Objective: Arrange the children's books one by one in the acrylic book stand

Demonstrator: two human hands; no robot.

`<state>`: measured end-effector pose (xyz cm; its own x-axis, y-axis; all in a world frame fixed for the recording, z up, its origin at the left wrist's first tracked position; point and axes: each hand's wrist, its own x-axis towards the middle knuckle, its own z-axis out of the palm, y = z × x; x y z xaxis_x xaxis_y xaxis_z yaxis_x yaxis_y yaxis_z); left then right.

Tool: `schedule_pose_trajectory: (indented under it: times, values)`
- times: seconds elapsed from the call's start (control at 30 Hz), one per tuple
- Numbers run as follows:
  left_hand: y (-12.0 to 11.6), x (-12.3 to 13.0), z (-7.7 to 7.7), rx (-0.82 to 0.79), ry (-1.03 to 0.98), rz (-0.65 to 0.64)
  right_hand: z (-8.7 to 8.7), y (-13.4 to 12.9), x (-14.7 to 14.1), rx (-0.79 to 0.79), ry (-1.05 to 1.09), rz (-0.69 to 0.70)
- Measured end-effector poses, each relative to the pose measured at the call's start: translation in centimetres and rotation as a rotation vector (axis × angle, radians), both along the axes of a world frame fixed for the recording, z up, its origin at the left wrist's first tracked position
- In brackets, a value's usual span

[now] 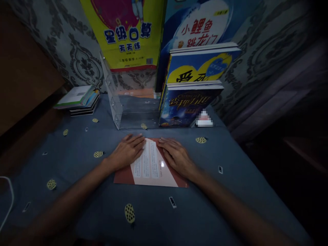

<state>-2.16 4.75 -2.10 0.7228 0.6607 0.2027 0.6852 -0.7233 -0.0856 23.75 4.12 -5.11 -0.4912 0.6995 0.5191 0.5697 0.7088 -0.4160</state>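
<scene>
A thin reddish-brown book point(153, 177) lies flat on the table, a pale panel of small printed text across its middle. My left hand point(129, 150) rests on its left side, fingers stretched toward the far edge. On the opposite side my right hand point(178, 159) lies over the book's right part, fingers extended and pointing inward to the upper edge. Both hands are open and press lightly from above, covering the far corners. Just beyond the fingertips stands a clear acrylic book rack point(115, 106) with stepped tiers.
Several upright books, including a dark blue one point(188, 106), fill the rack's right side. A yellow workbook point(128, 44) stands at its back left. Stacked books point(79, 99) lie far left. A pixelated triangular object point(204, 119) sits right of the rack. A white cable point(11, 198) curves at left.
</scene>
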Motion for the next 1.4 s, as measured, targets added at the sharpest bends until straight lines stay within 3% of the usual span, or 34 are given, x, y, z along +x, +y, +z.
schedule_pose_trajectory:
  times: [0.17,0.37,0.53,0.7,0.83,1.17,1.4]
  values:
    - [-0.5,-2.0,0.1,0.042,-0.072,0.040,0.1,0.5,0.6,0.006,-0.005,-0.004]
    - [-0.3,-2.0,-0.5,0.038,-0.176,0.026,0.9,1.4,2.5,-0.051,-0.036,-0.093]
    - [-0.3,-2.1,-0.8,0.046,-0.198,0.030,1.7,2.0,3.5,-0.153,0.069,-0.113]
    - [-0.4,-1.7,-0.3,0.052,-0.138,0.040,1.3,2.3,4.3,-0.250,0.207,-0.190]
    - [-0.3,0.3,0.2,0.024,-0.070,0.021,0.8,2.3,5.2,-0.273,0.303,-0.227]
    - [-0.8,9.2,2.0,-0.220,0.047,-0.211,1.1,1.9,5.9,-0.218,0.252,-0.185]
    - [-4.0,10.1,1.2,-0.264,0.109,-0.290,1.2,1.6,5.7,-0.196,0.245,-0.188]
